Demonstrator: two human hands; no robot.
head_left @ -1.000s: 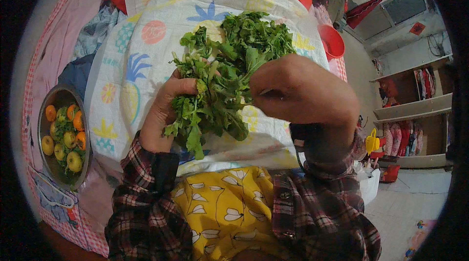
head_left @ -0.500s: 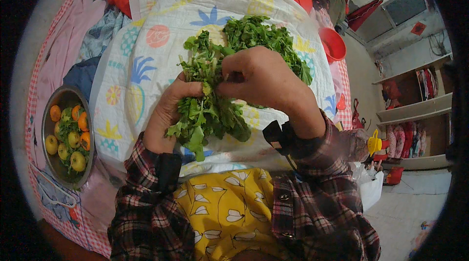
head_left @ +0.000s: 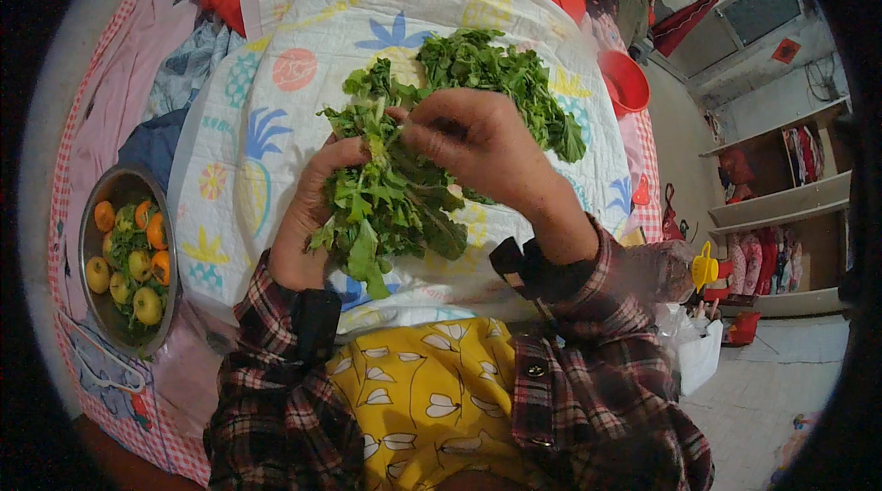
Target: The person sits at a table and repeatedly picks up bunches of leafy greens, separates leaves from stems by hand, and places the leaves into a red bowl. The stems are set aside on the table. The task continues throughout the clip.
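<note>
Bunch of greens: we see it (head_left: 372, 202) held up over the near half of the white printed sheet (head_left: 294, 27), left of its middle, leaves drooping toward the sheet's near edge.
Left hand: our left hand (head_left: 314, 180) wraps the bunch from its left side, its fingers closed around it and the thumb across the top.
Right hand: our right hand (head_left: 482, 133) is curled, fingers drawn nearly together at the bunch's upper, stemmy part; we cannot tell whether they pinch a stem.
Right hand's shift: a second ago it was farther right, beside the pile; since then it has come across to the bunch, while the left hand has hardly moved. We judge that this puts the work at the stems, with the left hand steadying.
Pile of greens: it (head_left: 491, 73) lies on the sheet toward the far right corner, beyond our right hand.
Metal bowl: we have it (head_left: 122, 185) beside the sheet's left edge, holding yellow and orange fruit (head_left: 147, 304) with some greenery.
Red basin: it (head_left: 625, 82) stands by the sheet's right edge.
</note>
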